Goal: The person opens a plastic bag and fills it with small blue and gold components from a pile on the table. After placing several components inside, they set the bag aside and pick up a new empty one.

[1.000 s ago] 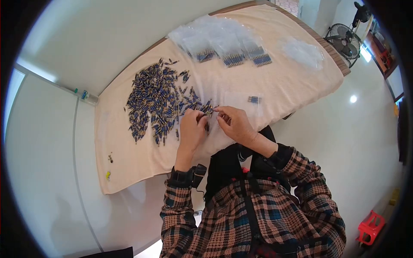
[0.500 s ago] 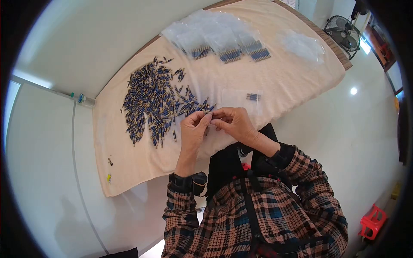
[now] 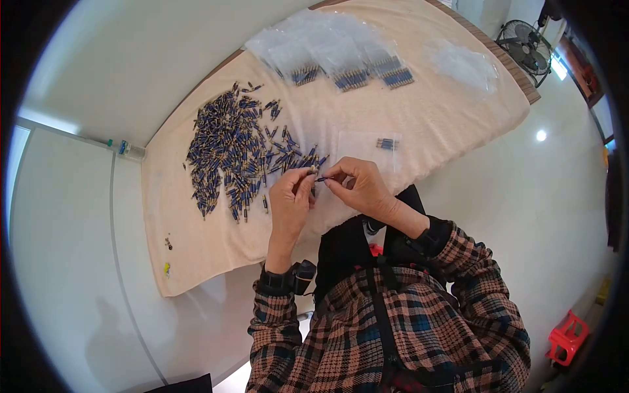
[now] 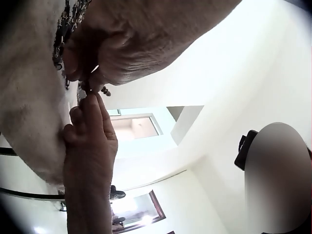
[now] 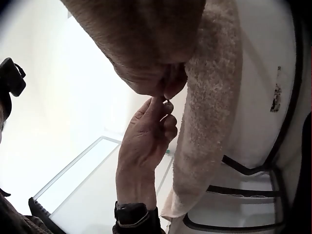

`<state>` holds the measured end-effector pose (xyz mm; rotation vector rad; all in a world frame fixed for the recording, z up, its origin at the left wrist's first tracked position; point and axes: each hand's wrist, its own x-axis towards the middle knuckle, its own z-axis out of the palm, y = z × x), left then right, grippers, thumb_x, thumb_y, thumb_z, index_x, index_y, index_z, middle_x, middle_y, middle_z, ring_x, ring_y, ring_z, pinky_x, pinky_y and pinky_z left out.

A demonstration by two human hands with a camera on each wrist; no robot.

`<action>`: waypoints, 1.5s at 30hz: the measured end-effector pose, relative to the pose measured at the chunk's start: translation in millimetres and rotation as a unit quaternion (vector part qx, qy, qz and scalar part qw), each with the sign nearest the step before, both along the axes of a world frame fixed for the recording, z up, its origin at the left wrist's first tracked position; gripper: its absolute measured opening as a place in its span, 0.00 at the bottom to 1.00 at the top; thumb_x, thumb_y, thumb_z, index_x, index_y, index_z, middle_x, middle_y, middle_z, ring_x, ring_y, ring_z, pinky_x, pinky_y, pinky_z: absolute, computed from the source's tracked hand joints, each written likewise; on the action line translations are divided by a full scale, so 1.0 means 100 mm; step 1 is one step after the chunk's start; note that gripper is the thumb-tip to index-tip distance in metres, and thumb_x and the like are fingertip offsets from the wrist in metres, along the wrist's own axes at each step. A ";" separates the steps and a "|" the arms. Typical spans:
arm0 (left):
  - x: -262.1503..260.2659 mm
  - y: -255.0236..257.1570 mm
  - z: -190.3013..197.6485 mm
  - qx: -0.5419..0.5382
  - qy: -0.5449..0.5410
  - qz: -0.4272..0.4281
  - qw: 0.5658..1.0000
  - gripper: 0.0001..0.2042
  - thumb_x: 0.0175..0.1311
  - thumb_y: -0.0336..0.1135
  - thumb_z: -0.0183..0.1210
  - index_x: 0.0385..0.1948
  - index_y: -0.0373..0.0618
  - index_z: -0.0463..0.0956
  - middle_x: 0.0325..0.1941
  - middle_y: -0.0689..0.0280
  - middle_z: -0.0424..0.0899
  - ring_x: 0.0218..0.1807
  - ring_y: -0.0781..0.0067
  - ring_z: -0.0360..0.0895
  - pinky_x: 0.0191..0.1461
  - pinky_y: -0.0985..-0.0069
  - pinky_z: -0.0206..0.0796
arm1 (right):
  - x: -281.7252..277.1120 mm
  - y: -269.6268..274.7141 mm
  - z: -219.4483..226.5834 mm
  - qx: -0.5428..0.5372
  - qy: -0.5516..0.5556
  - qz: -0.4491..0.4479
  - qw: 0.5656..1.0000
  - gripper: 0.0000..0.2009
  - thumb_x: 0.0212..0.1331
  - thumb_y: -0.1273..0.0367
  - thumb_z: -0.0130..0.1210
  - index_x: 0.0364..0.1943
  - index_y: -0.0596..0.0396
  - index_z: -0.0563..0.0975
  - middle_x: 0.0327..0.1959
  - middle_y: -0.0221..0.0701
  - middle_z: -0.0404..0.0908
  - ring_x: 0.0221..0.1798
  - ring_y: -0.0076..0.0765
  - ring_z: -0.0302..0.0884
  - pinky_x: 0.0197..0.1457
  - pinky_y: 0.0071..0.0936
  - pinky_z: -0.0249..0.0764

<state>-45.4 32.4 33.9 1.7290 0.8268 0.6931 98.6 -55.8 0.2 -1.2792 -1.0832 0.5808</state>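
A small dark connector-like piece [image 3: 320, 179] spans the short gap between the hands in the head view. The left hand [image 3: 289, 202] has thumb and index finger bent at one end of it, and the right hand [image 3: 364, 191] pinches the other end. Another small piece [image 4: 106, 91] pokes out by the left hand's fingers [image 4: 100, 78] in the left wrist view. Beyond the fingers spreads a large pile of blue-and-brass pieces [image 3: 229, 147]. A clear bag [image 3: 357, 145] right of the pile has a few similar pieces [image 3: 386, 143] on it.
Clear bags [image 3: 314, 46] with rows of pieces lie at the table's back, and more clear plastic [image 3: 462, 65] lies at the back right. Small bits [image 3: 168, 268] sit on the cloth [image 3: 196, 262] near its left corner. A fan [image 3: 524, 49] and red stool [image 3: 568, 337] stand off the table.
The hands came together from slightly apart, and now their fingertips are a little apart again with the dark piece showing between them. The pile looks much the same.
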 end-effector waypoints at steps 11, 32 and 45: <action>-0.16 -0.07 0.07 0.065 0.133 -0.104 0.983 0.04 0.64 0.27 0.57 0.34 0.37 0.77 0.22 0.73 0.74 0.19 0.86 0.68 0.22 0.85 0.59 | 0.02 -0.03 -0.02 -0.044 0.105 0.112 0.987 0.06 0.53 0.73 0.65 0.33 0.60 0.81 0.25 0.30 0.82 0.27 0.17 0.76 0.28 0.18 0.72; 0.19 0.25 -0.05 0.332 0.193 -0.035 0.923 0.08 0.54 0.28 0.61 0.36 0.40 0.78 0.32 0.61 0.78 0.28 0.66 0.75 0.33 0.76 0.66 | 0.03 -0.05 -0.02 0.033 -0.117 0.150 0.981 0.06 0.51 0.73 0.64 0.31 0.57 0.80 0.25 0.32 0.76 0.24 0.31 0.73 0.28 0.25 0.68; -0.02 0.20 0.00 0.133 0.098 0.034 0.986 0.03 0.56 0.23 0.60 0.31 0.38 0.77 0.26 0.66 0.81 0.26 0.80 0.75 0.31 0.82 0.66 | 0.00 -0.06 0.00 0.011 0.037 0.108 0.993 0.05 0.53 0.75 0.63 0.32 0.61 0.79 0.26 0.30 0.79 0.24 0.21 0.75 0.24 0.20 0.71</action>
